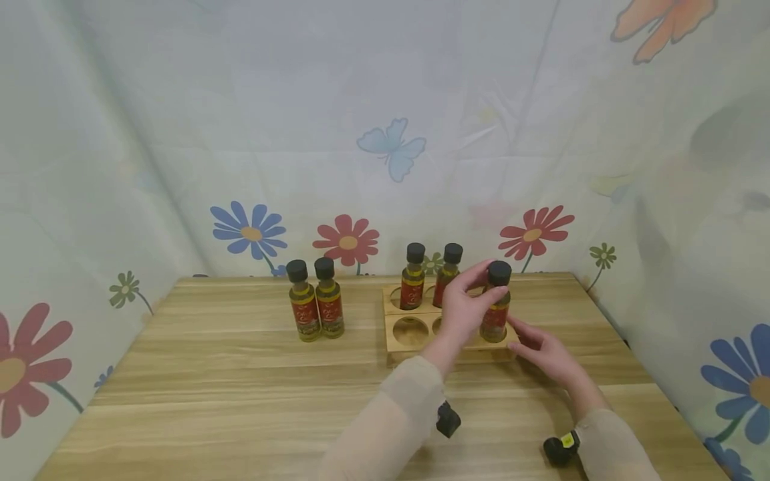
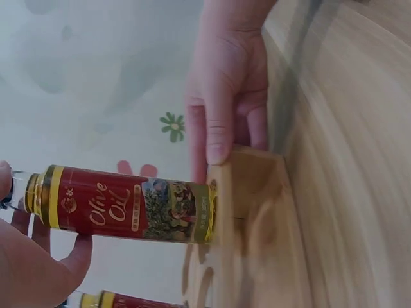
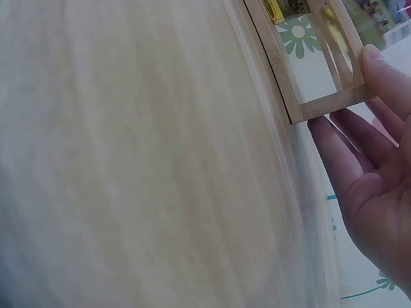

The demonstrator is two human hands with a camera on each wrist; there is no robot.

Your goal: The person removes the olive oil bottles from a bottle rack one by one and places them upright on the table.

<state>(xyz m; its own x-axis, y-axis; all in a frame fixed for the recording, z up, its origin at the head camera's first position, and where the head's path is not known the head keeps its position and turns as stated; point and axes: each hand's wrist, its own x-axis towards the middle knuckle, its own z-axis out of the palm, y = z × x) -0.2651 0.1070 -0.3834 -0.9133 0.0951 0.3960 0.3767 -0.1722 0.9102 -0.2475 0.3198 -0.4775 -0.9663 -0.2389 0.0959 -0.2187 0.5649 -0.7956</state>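
My left hand [image 1: 462,308] holds an olive oil bottle [image 2: 128,204] near its neck. This bottle has a red label and black cap, and its base is at the front right hole of a wooden rack [image 1: 398,342]. How far the base sits in the hole cannot be seen. At the rack's right end, my right hand [image 1: 544,351] holds the corner, thumb on the top board and fingers against the side. Two similar bottles, a left one [image 1: 412,284] and a right one [image 1: 444,277], stand in the back row; my left hand partly covers the right one.
Two more olive oil bottles, one [image 1: 304,310] beside another [image 1: 329,307], stand close together on the wooden table [image 1: 240,401], left of the rack. A flowered curtain [image 1: 271,133] hangs behind the table and along its sides.
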